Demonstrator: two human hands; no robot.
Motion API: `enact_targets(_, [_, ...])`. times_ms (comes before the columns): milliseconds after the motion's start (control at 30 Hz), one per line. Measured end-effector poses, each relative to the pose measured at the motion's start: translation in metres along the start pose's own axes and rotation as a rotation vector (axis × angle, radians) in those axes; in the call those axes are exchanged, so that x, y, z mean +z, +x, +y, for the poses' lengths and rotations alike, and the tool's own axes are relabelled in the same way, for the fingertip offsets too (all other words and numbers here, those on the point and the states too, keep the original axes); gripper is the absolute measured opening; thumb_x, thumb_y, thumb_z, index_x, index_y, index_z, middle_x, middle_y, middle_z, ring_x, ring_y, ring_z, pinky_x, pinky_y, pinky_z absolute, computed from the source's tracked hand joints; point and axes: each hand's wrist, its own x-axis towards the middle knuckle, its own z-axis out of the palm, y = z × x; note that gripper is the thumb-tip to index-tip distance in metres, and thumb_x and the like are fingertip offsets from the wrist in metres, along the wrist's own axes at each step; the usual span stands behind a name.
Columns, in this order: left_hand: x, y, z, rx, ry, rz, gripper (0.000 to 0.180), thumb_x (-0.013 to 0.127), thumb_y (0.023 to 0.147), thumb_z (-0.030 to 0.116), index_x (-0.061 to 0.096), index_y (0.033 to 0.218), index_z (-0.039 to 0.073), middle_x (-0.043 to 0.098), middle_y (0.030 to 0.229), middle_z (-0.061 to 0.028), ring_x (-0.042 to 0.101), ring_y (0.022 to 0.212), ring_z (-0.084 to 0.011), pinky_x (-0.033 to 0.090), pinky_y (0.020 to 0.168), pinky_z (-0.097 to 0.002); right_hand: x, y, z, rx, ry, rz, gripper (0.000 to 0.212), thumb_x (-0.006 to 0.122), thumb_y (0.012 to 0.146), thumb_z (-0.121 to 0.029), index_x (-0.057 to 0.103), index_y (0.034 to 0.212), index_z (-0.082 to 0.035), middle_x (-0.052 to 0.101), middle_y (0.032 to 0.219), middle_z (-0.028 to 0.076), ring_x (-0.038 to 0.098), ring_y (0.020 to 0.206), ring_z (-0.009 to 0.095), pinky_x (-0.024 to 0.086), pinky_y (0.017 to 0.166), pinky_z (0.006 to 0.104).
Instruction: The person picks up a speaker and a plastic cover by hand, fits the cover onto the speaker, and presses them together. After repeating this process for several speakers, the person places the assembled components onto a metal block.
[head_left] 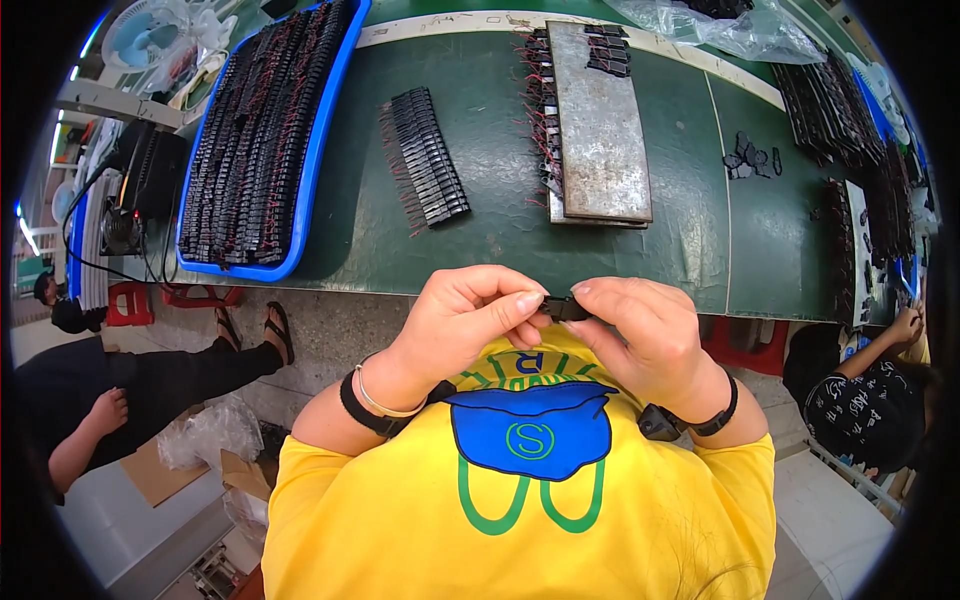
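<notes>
In front of my chest, just off the table's near edge, a small black plastic part (567, 309) is pinched between my two hands. My left hand (468, 318) has thumb and forefinger closed at its left end. At the other end, the thumb and fingers of my right hand (645, 330) grip it. My fingers cover much of the part, so its exact kind does not show. Beyond my hands lies a slanting row of similar black parts (428, 158) with thin red wires. A grey metal plate (605, 150) rests to its right, with several black parts (608, 48) on its far end.
A blue tray (308, 165) packed with wired black parts stands at the left of the green table (480, 90). Loose black pieces (752, 158) lie right of the plate. One person (130, 390) is at the left, another (865, 410) at the right. Red stools (745, 345) stand below.
</notes>
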Motion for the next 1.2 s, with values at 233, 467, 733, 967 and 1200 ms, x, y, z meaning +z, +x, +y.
enact_targets(233, [0.004,-0.002,0.002,0.014,0.094,0.004,0.014,0.057,0.091,0.006,0.063,0.099,-0.004,0.068,0.084,-0.0121,0.066,0.072,-0.0149,0.055,0.067,-0.0270,-0.001,-0.002,0.002,0.017,0.028,-0.024,0.028,0.077,0.061,-0.001,0.063,0.085,0.001,0.066,0.080,0.015,0.067,0.071,0.029,0.054,0.061,0.0338])
enact_targets(467, [0.006,-0.005,0.003,-0.002,0.114,0.000,0.013,0.057,0.090,0.006,0.063,0.098,-0.004,0.068,0.085,-0.0117,0.066,0.072,-0.0145,0.054,0.068,-0.0265,0.002,-0.004,0.003,-0.010,0.043,-0.028,0.027,0.076,0.061,0.000,0.062,0.084,0.001,0.065,0.078,0.014,0.065,0.067,0.028,0.053,0.057,0.0331])
enact_targets(733, [0.009,-0.007,0.000,0.076,0.124,-0.013,0.012,0.064,0.084,0.000,0.063,0.096,-0.002,0.066,0.085,-0.0064,0.062,0.074,-0.0084,0.051,0.067,-0.0206,0.005,-0.002,-0.001,-0.106,-0.060,0.037,0.028,0.074,0.060,0.002,0.061,0.084,0.000,0.064,0.078,0.013,0.063,0.061,0.026,0.050,0.052,0.0315])
enact_targets(967, [0.007,-0.007,-0.003,0.283,0.388,0.047,0.015,0.066,0.078,-0.008,0.063,0.092,-0.004,0.066,0.085,-0.0087,0.062,0.071,-0.0099,0.049,0.064,-0.0196,0.004,-0.004,0.000,0.099,0.194,0.014,0.027,0.075,0.066,-0.003,0.063,0.089,0.002,0.063,0.082,0.014,0.063,0.063,0.024,0.051,0.056,0.0303])
enact_targets(1200, [0.001,-0.004,0.001,0.658,0.729,-0.009,0.017,0.069,0.074,-0.007,0.064,0.089,-0.003,0.067,0.080,-0.0113,0.064,0.067,-0.0146,0.048,0.058,-0.0225,0.007,-0.013,0.010,0.401,0.651,-0.069,0.026,0.074,0.074,-0.005,0.065,0.097,0.001,0.065,0.081,0.012,0.065,0.066,0.020,0.050,0.057,0.0269])
